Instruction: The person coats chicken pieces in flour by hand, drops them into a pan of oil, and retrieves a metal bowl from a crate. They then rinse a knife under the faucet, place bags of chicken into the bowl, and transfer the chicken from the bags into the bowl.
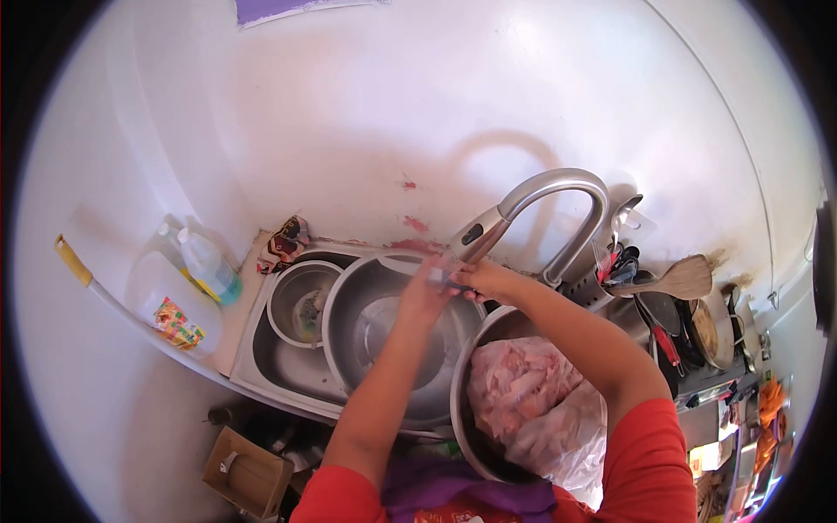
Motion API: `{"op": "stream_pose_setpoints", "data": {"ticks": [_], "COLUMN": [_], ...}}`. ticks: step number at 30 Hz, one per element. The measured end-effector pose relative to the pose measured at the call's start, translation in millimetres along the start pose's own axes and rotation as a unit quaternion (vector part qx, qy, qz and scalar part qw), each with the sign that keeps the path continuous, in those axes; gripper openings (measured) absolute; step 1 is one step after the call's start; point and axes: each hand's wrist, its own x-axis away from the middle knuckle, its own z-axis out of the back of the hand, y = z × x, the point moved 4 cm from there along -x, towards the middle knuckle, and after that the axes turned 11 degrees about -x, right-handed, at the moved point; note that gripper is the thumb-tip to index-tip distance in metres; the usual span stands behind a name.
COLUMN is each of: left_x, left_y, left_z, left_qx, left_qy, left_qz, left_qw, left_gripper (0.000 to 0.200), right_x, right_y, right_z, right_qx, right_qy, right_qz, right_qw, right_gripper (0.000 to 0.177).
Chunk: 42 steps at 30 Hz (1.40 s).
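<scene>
Just under the mouth of the steel faucet, my two hands meet above a large metal basin. My right hand is closed on a small dark-handled tool, whose kind I cannot make out. Against its other end, my left hand has its fingers curled in; water and blur hide what they grip. Below my right forearm, a deep metal bowl holds pale pink raw meat and a clear plastic bag.
A smaller metal bowl sits in the left sink compartment. Bottles and a yellow-handled tool are at the left. Right of the faucet stand a utensil holder, a wooden spatula and pans. A cardboard box lies below.
</scene>
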Motion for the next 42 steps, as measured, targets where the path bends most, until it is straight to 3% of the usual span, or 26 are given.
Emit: {"op": "stream_pose_setpoints", "data": {"ticks": [3, 6, 9, 11, 13, 15, 18, 19, 20, 22, 24, 27, 28, 31, 34, 36, 38, 39, 40, 42], "left_x": [-10, -5, -10, -15, -17, 4, -1, -2, 1, 6, 16, 24, 19, 5, -1, -3, -3, -1, 2, 4], "left_y": [-6, -7, -6, -2, 0, 21, 28, 25, 24, 17, 7, -15, -21, -34, -29, -33, -29, -27, -24, -22], "left_z": [8, 7, 15, 29, 41, 21, 50, 60, 64, 70, 58, 14, 16, 28, 30, 37, 35, 32, 34, 35], "left_qx": [0.015, 0.023, 0.069, -0.170, -0.158, 0.104, 0.075, 0.092, 0.109, 0.130, 0.137, 0.037, 0.013, -0.032, -0.013, 0.012, 0.010, 0.008, 0.031, 0.077], "left_qy": [-0.100, -0.010, -0.019, 0.011, 0.057, 0.118, 0.087, 0.125, 0.164, 0.214, 0.239, 0.110, 0.076, 0.002, 0.018, 0.062, -0.006, -0.040, 0.011, 0.111], "left_qz": [0.000, 0.001, -0.012, -0.105, -0.117, -0.044, -0.068, -0.076, -0.086, -0.069, -0.020, 0.064, 0.039, -0.007, 0.001, 0.013, -0.007, -0.016, -0.017, -0.018], "left_qw": [0.995, 1.000, 0.997, 0.980, 0.979, 0.987, 0.991, 0.985, 0.977, 0.966, 0.961, 0.991, 0.996, 0.999, 1.000, 0.998, 1.000, 0.999, 0.999, 0.991], "left_gripper": [0.029, 0.029, 0.031, 0.033, 0.035, 0.037, 0.042, 0.044, 0.047, 0.053, 0.060, 0.059, 0.055, 0.039, 0.027, 0.025, 0.024, 0.024, 0.022, 0.021], "right_x": [5, 10, 17, 24, 31, 37, 40, 41, 43, 50, 43, 37, 36, 25, -10, -19, -18, 4, 17, 17], "right_y": [4, 5, 4, 1, -1, -3, -7, -8, -11, -13, -12, -9, -7, 0, 22, 21, 19, -3, -13, 3], "right_z": [8, 11, 9, 8, 7, 8, 12, 12, 15, 15, 21, 12, 8, -2, 10, 5, 3, -5, -7, 21], "right_qx": [0.048, 0.048, 0.036, 0.036, 0.040, 0.060, 0.132, 0.162, 0.251, 0.410, 0.443, 0.517, 0.544, 0.393, 0.177, 0.178, 0.261, 0.340, 0.414, 0.553], "right_qy": [-0.023, -0.024, -0.011, 0.001, 0.011, 0.003, 0.006, 0.007, 0.059, 0.160, 0.198, 0.169, 0.146, 0.012, 0.032, 0.020, 0.060, 0.107, 0.153, 0.192], "right_qz": [-0.009, -0.013, -0.016, -0.018, -0.020, -0.019, 0.013, 0.027, 0.121, 0.301, 0.262, 0.274, 0.288, 0.274, 0.201, 0.262, 0.240, 0.183, 0.122, 0.253], "right_qw": [0.999, 0.998, 0.999, 0.999, 0.999, 0.998, 0.991, 0.986, 0.959, 0.846, 0.834, 0.793, 0.774, 0.878, 0.963, 0.948, 0.933, 0.916, 0.889, 0.770], "right_gripper": [0.016, 0.015, 0.014, 0.015, 0.015, 0.015, 0.015, 0.015, 0.017, 0.019, 0.023, 0.026, 0.028, 0.030, 0.031, 0.028, 0.025, 0.023, 0.021, 0.019]}}
